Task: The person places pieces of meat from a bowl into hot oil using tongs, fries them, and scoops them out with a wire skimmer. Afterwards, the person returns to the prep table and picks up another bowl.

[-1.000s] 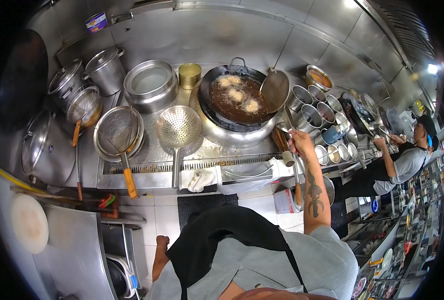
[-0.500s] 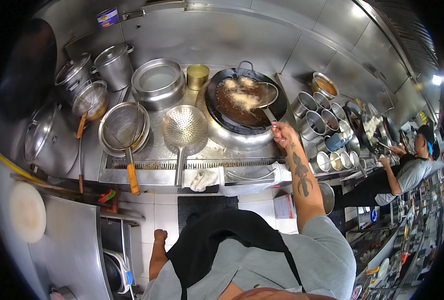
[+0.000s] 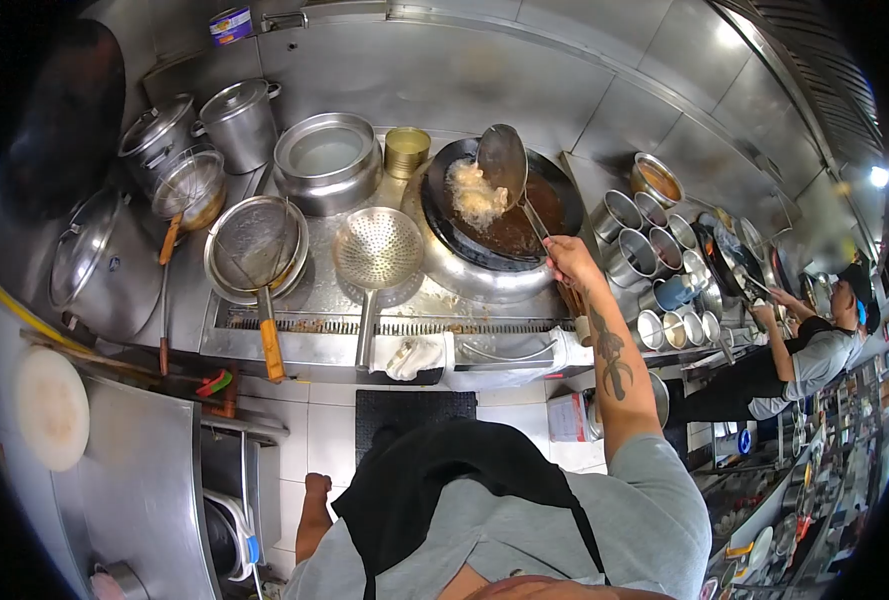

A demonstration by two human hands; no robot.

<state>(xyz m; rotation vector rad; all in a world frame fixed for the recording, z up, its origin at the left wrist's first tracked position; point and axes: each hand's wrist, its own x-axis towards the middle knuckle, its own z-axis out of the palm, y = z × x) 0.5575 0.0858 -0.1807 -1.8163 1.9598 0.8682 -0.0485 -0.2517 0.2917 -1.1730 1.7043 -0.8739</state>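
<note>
My right hand is closed around the handle of a long-handled skimmer, whose round bowl is tipped up over the wok. Pale battered pieces lie bunched against the bowl's left side, with bubbles around them. Under them the black wok holds brown oil and sits on a round metal burner ring. Down beside my body, my left hand hangs with its fingers curled in, nothing visible in it, away from the stove.
Left of the wok are a perforated ladle, a wire strainer on a bowl, a pot of liquid and a tin. Metal cups crowd the right side. A co-worker stands further right at another wok.
The skimmer has swung from the wok's right side up and left, its bowl now tilted high. The battered pieces, spread out before, are gathered together. My left hand stays low.
</note>
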